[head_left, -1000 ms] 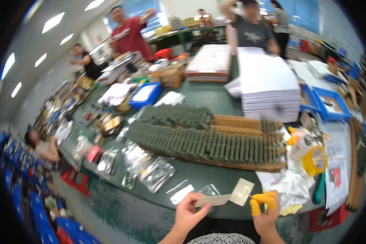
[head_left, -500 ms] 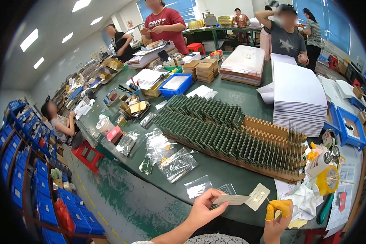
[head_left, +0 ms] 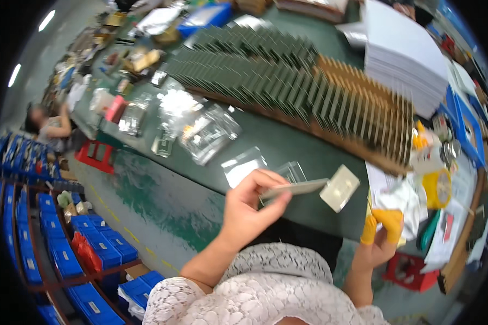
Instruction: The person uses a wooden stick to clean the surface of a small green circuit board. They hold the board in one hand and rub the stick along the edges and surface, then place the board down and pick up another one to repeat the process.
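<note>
My left hand pinches a flat, pale metal-looking plate between thumb and fingers, seen nearly edge-on. Just past its right end is a second pale plate with rounded corners and small marks; I cannot tell whether the two touch. My right hand, with yellow finger cots on thumb and forefinger, is closed to the right of that plate. A thin stick seems to rise from its fingertips, though blur makes it faint. Clear plastic sleeves lie beyond my left hand.
A long slotted wooden rack full of upright dark green plates spans the bench. Loose clear bags lie left of it, a tall paper stack behind. At right are a white cloth, a bottle and yellow tape.
The view has tipped downward, so the bench sits higher. My right hand has drawn away from the second plate. My left hand still holds its plate.
</note>
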Motion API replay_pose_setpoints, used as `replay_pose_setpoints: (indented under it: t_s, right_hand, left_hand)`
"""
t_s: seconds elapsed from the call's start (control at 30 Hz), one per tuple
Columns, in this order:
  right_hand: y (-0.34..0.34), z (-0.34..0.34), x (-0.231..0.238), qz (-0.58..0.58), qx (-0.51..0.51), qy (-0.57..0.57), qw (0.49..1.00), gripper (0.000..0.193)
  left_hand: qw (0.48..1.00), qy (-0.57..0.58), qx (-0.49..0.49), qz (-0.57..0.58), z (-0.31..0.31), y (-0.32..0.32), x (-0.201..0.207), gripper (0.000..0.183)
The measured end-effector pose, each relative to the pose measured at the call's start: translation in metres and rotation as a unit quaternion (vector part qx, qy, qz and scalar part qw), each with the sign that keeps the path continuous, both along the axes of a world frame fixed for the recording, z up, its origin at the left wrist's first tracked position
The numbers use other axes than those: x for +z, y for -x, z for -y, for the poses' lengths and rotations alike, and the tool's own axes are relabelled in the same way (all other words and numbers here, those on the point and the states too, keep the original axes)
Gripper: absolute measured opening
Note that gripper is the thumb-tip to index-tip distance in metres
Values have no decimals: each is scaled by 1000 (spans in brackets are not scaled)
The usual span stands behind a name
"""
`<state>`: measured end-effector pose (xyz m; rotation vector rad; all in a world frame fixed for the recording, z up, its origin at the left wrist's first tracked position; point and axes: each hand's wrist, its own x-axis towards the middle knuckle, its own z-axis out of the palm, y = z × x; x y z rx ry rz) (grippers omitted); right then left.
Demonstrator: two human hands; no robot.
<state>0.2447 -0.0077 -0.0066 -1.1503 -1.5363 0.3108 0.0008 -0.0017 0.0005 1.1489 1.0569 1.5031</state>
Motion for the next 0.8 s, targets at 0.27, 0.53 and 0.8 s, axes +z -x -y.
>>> replay_pose_setpoints:
  t_s: [0.27,0.53,0.8]
  right_hand:
    - [0,0,1,-4,3,-4,1000,20]
    - [3,-1,4,0,15,2,1000,21]
    - [3,0,3,6,13,2,1000,21]
  left_hand:
    - [999,-20,-16,33,-5,4,-6,24]
    - [998,-59,-3,-15,-6,8,-12,24]
    - [997,-74,0,-4,-7,7,-15,22]
